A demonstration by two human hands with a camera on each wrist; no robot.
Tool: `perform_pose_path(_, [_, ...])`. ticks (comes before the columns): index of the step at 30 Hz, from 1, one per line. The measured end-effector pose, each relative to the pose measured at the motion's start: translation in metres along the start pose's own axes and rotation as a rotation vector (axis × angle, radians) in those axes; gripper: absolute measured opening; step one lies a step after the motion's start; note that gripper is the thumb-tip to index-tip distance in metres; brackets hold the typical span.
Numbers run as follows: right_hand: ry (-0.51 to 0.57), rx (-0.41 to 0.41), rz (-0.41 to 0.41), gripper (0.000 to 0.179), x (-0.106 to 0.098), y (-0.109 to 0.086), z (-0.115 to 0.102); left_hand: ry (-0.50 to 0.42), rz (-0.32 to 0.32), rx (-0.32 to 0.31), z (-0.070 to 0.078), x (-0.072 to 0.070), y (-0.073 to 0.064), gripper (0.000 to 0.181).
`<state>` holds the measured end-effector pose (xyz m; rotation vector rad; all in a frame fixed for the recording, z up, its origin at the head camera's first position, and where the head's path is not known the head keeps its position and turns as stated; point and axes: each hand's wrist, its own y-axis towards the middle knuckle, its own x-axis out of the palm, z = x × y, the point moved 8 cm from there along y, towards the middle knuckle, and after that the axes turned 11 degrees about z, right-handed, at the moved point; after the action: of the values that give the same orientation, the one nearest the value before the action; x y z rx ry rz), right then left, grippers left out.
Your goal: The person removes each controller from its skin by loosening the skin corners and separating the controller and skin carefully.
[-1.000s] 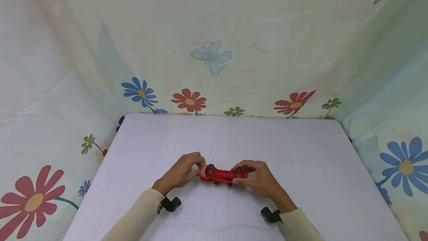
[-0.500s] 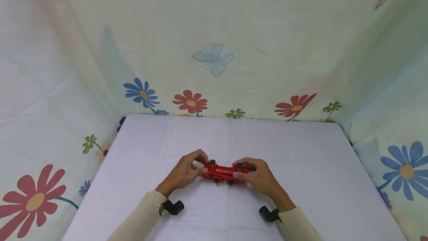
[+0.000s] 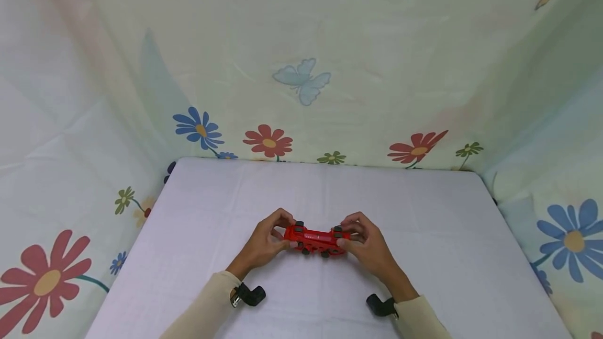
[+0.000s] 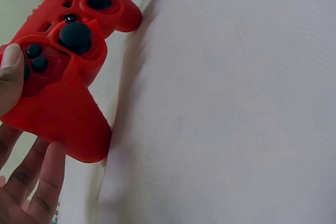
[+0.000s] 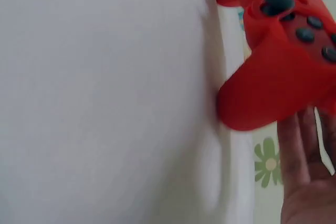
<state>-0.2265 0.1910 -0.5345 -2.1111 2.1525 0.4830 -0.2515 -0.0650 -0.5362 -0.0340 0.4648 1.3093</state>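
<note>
A red game controller (image 3: 318,238) with black thumbsticks and buttons is held between both hands above the middle of the table. My left hand (image 3: 261,240) grips its left end. In the left wrist view, the thumb (image 4: 11,80) lies on the face of the controller (image 4: 65,108) beside the black buttons, with fingers behind the handle. At the other end, my right hand (image 3: 372,250) pinches the controller between thumb and fingers. The right wrist view shows one handle of the controller (image 5: 268,85) pointing down close over the white cloth; the right thumb is hidden there.
The table (image 3: 424,224) has a white cloth over it. A flower-and-butterfly curtain (image 3: 367,67) hangs behind it and along both sides. Black wrist cameras stick out from the left cuff (image 3: 252,295) and the right cuff (image 3: 379,305).
The controller has tilted, its buttoned face turning into different view, and shifted slightly. The left hand has moved a little right; the right fingers have shifted their hold, knuckles higher.
</note>
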Motion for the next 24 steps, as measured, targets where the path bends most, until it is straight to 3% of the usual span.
perform_pose_path(5, [0.030,-0.065,-0.032,0.059,-0.004,-0.004,0.000,0.000,0.020,-0.011,-0.003,0.000,0.002,0.043])
perform_pose_path(9, [0.036,-0.110,-0.027,0.048,-0.004,-0.004,0.000,-0.022,0.038,-0.031,-0.005,0.000,0.005,0.041])
perform_pose_path(15, [0.062,-0.090,-0.017,0.042,-0.007,0.000,0.002,-0.047,0.044,-0.031,-0.004,0.002,0.007,0.035])
perform_pose_path(24, [0.042,-0.131,-0.157,0.041,-0.003,0.012,0.004,-0.029,-0.010,-0.053,-0.010,0.005,0.007,0.024])
